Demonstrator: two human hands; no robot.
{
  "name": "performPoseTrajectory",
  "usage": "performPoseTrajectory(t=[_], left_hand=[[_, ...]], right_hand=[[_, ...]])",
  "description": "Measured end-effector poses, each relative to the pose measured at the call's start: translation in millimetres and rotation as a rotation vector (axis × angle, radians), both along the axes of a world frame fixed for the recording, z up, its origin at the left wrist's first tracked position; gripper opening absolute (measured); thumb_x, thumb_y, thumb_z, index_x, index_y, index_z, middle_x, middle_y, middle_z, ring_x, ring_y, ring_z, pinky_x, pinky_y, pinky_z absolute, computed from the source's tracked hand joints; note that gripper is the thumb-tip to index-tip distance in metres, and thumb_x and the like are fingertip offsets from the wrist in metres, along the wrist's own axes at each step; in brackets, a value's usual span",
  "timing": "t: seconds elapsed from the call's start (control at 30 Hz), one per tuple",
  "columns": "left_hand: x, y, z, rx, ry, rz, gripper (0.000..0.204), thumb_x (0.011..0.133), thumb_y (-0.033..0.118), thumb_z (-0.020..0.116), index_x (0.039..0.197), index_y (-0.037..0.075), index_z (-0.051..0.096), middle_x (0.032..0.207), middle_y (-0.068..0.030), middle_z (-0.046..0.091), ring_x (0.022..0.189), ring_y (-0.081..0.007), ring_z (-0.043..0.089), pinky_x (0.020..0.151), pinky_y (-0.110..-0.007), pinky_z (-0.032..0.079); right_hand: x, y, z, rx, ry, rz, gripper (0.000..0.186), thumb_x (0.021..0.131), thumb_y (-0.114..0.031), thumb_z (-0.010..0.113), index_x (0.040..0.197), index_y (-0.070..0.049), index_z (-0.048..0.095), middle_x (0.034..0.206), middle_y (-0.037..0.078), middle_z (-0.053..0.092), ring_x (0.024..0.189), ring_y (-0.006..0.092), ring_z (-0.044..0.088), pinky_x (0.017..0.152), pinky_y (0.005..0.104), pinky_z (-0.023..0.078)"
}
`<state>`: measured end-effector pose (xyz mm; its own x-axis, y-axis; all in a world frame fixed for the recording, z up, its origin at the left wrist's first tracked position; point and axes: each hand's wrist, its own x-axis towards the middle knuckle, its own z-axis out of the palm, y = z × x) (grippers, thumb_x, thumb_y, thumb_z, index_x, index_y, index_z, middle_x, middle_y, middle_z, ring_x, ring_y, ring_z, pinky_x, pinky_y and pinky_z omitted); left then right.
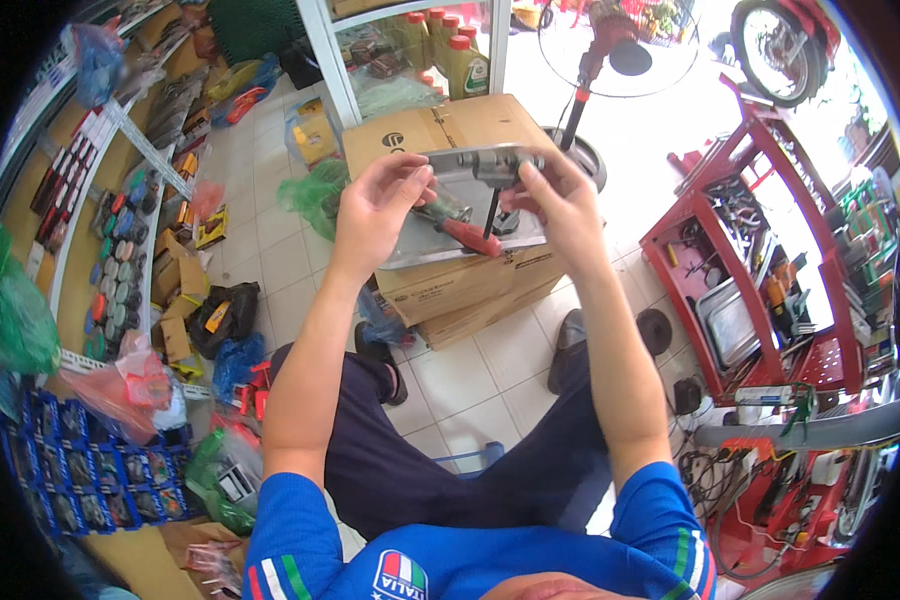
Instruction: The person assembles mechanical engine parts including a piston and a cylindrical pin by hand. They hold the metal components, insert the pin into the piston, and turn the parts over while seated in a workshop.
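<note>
Above a metal tray (410, 258) on a cardboard box, my right hand (567, 210) grips a grey metal shaft-like part (492, 166) with thicker sections, thumb pressed on its right end. My left hand (382, 203) is closed in a pinch near the part's left end. Whether its fingertips touch the part or hold something small, I cannot make out. Below the part, a red-handled screwdriver (470, 238) lies in the tray. Beside it, nearer my left hand, is a greyish metal piece (448, 207), partly hidden.
The cardboard box (470, 288) stands between my knees and a glass cabinet (410, 60) with bottles. A fan (610, 50) is behind it. To the right is a red tool rack (715, 240); to the left, packed shelves (100, 200). A green bag (315, 195) touches the box's left side.
</note>
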<state>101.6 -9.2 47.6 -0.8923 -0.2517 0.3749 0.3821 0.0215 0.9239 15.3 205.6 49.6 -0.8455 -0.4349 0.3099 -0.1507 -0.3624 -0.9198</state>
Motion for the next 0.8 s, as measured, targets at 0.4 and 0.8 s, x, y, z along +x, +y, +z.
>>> performPoseTrajectory(t=[0.4,0.8], left_hand=[[95.6,50.4,-82.5,0.310,-0.256,0.012,0.043,0.100,0.041,0.055,0.110,0.000,0.063,0.100,-0.0074,0.065,0.084,-0.0141,0.066,0.077,-0.027,0.052],[161.3,122.1,-122.2,0.729,-0.515,0.014,0.059,0.099,0.061,0.043,0.108,0.007,0.063,0.094,-0.0028,0.066,0.085,-0.0118,0.063,0.075,-0.025,0.049]], right_hand=[[130.1,12.7,-72.4,0.098,-0.278,-0.050,0.035,0.098,-0.017,0.062,0.122,0.008,0.056,0.098,0.009,0.064,0.082,0.0138,0.063,0.078,0.0284,0.055],[215.0,21.6,-126.2,-0.010,-0.585,-0.137,0.025,0.099,-0.018,0.059,0.117,0.001,0.059,0.096,0.004,0.064,0.083,0.0123,0.060,0.074,0.0290,0.052]])
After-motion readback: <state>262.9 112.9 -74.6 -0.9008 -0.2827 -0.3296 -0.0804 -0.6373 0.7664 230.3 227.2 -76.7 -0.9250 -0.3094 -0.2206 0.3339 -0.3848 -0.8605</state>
